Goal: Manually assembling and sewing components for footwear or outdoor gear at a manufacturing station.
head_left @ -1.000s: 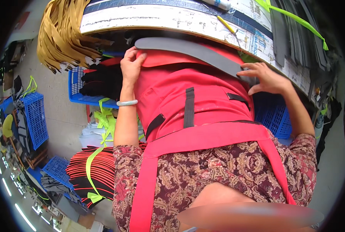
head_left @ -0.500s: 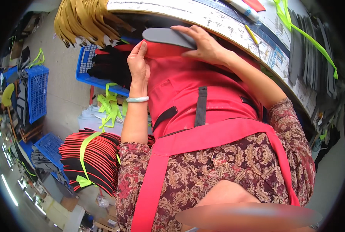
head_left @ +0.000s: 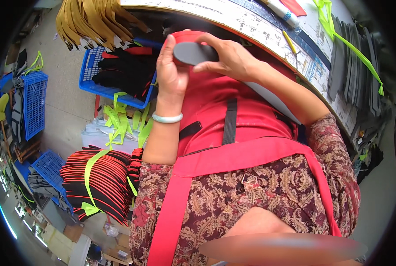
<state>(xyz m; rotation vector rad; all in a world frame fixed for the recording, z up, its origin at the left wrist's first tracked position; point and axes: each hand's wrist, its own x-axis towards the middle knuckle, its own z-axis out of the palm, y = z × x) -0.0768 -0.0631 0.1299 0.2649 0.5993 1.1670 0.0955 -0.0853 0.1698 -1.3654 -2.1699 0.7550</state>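
Observation:
In front of my red apron (head_left: 251, 115) is a flat grey pad with a rounded end (head_left: 191, 53), shaped like a shoe sole. Bright red material (head_left: 182, 36) shows behind its far edge. My right hand (head_left: 235, 57) pinches the pad from the right, thumb on the near edge and fingers on the far one. At the left end, my left hand (head_left: 171, 71) is closed on the red material, fingers pointing away from me; some of them are hidden behind the piece. Whether pad and red material are joined, I cannot tell.
The worktable edge (head_left: 233, 23) runs along the far side, with a yellow-handled tool (head_left: 289, 42) and dark strips (head_left: 353, 62) on it. Tan strips (head_left: 98, 22) hang far left. A blue crate (head_left: 86, 73) holds black pieces; a tied red-black stack (head_left: 96, 179) stands nearer.
The pad has turned so that its long side is foreshortened and the red material now shows beyond it. My left hand has turned its palm upward and come slightly nearer the right hand.

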